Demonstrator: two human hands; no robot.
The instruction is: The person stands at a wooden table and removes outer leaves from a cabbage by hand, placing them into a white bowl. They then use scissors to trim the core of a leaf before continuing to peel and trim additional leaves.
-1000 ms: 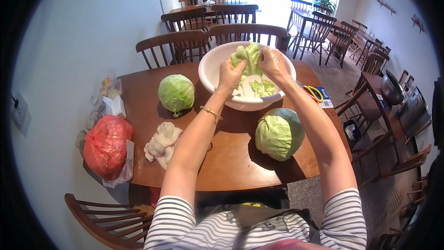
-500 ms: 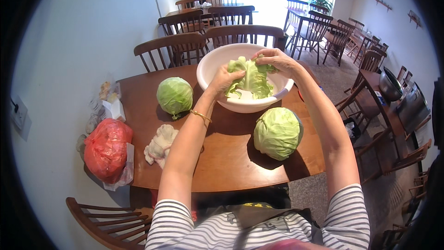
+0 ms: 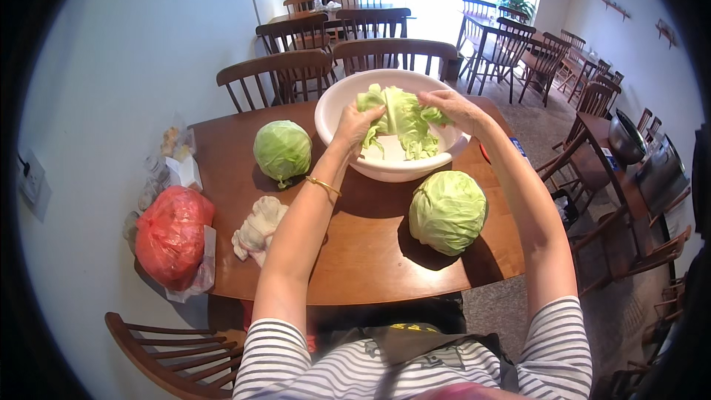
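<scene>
A torn pale-green cabbage leaf [image 3: 404,122] is stretched between my two hands over a large white basin [image 3: 392,171]. My left hand [image 3: 355,130] pinches the leaf's left part, thumb on top. At its right side my right hand [image 3: 453,109] has fingers closed on a piece of the leaf; the fingertips are partly hidden. One whole cabbage [image 3: 283,151] sits left of the basin. Another cabbage [image 3: 447,212], with looser outer leaves, rests in front of the basin, nearer me. Beside my left forearm lies a crumpled whitish cloth or glove [image 3: 261,227].
The wooden table [image 3: 363,270] carries a red plastic bag [image 3: 174,237] and a small white box [image 3: 187,173] along its left edge. A chair [image 3: 174,359] stands at the near left, more chairs [image 3: 278,74] behind the basin. Metal pots [image 3: 626,136] stand on a table at right.
My right hand has shifted slightly right, and the leaf's right part has moved with it. My left hand keeps its hold, a little further left. The view has shifted slightly.
</scene>
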